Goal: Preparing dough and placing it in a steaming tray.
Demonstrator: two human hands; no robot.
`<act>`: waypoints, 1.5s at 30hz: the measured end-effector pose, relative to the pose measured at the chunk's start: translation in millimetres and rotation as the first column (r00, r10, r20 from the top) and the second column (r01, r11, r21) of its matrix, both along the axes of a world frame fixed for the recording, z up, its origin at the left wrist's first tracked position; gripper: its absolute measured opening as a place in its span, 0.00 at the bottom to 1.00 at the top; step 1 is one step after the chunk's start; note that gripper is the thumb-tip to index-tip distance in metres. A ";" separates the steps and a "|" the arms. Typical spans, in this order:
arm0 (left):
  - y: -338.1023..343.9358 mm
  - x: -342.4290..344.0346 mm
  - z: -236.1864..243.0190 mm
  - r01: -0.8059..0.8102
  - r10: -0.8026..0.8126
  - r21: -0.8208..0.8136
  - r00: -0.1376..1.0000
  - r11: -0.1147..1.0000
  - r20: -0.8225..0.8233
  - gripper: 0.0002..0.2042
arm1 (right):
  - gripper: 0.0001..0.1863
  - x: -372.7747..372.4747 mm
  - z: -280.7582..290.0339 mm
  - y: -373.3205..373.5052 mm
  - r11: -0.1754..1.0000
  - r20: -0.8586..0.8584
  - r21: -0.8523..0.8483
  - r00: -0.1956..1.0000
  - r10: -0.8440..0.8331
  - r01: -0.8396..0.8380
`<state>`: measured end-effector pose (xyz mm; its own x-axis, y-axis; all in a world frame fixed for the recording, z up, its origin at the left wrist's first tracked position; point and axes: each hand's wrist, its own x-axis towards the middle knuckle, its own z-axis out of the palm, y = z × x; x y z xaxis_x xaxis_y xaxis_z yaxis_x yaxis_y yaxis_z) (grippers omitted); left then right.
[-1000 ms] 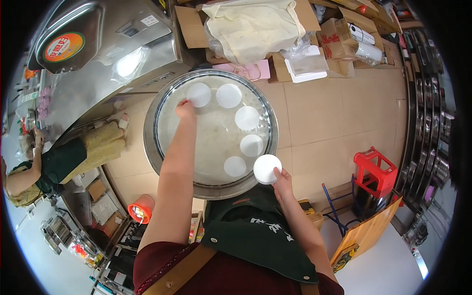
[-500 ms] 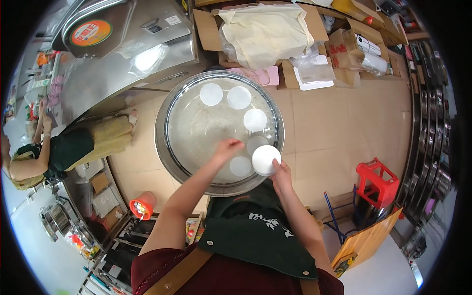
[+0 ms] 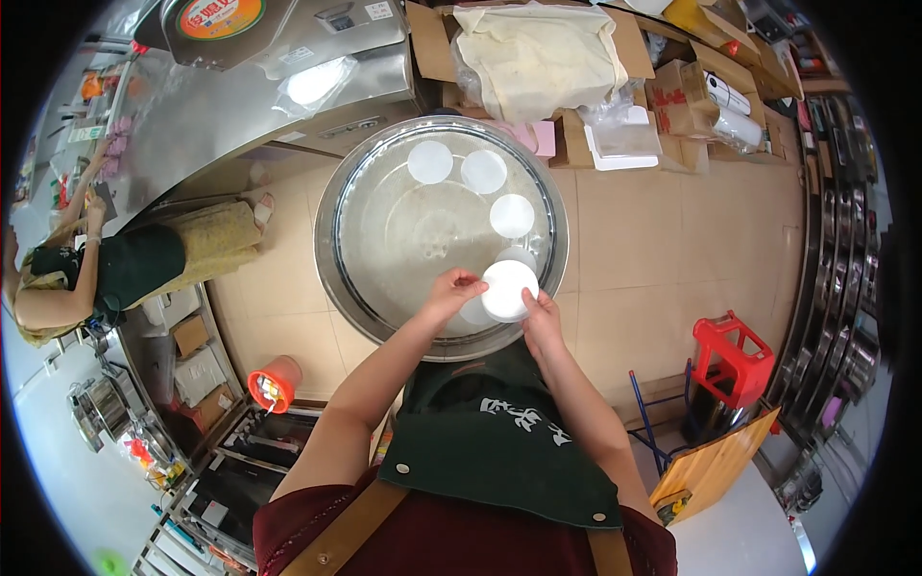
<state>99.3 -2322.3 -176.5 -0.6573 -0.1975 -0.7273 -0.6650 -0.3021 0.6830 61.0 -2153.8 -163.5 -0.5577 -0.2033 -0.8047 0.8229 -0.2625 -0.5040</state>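
My right hand [image 3: 538,312] grips a stack of white paper discs [image 3: 507,283] over the lower right of a large round metal tray [image 3: 384,230]. The fingers of my left hand [image 3: 461,286] pinch at the stack's left edge. Several single discs [image 3: 484,171] lie spaced in an arc inside the tray along its top and right side; the lower ones are partly covered by the stack and my hands.
A steel counter [image 3: 240,106] runs along the upper left, where a person [image 3: 144,264] works. Cardboard boxes [image 3: 672,86] fill the back. A red stool [image 3: 730,355] and wooden board [image 3: 715,461] stand right, near metal racks [image 3: 836,269]. An orange bucket [image 3: 276,382] sits lower left.
My left hand left the disc at the tray's upper left and moved down and right to the stack's edge. The stack in my right hand moved slightly up and left.
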 end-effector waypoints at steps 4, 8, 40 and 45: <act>-5.9 3.3 5.3 0.108 -0.108 0.028 0.994 0.994 -0.002 0.09 | 0.08 1.8 -1.6 -3.4 1.000 -0.023 -0.013 1.000 0.014 -0.014; -8.4 8.9 1.0 0.051 -0.051 0.011 0.999 0.999 0.003 0.08 | 0.09 0.9 3.0 -8.7 1.000 -0.012 0.010 1.000 0.025 -0.025; -174.7 -34.5 -124.2 -0.793 0.822 -0.230 0.565 0.564 0.066 0.06 | 0.09 5.3 -15.2 19.7 0.984 0.050 0.170 0.997 -0.064 0.055; -173.1 -61.7 -119.7 -0.780 0.845 -0.348 0.529 0.520 0.075 0.06 | 0.09 8.8 -20.3 28.8 0.974 0.119 0.220 0.990 -0.072 0.045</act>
<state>37.6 -2495.4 -296.3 0.0483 -0.7492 -0.6606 -0.3436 -0.6335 0.6933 69.7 -2124.9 -183.9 -0.4549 0.0133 -0.8904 0.8697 -0.2083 -0.4474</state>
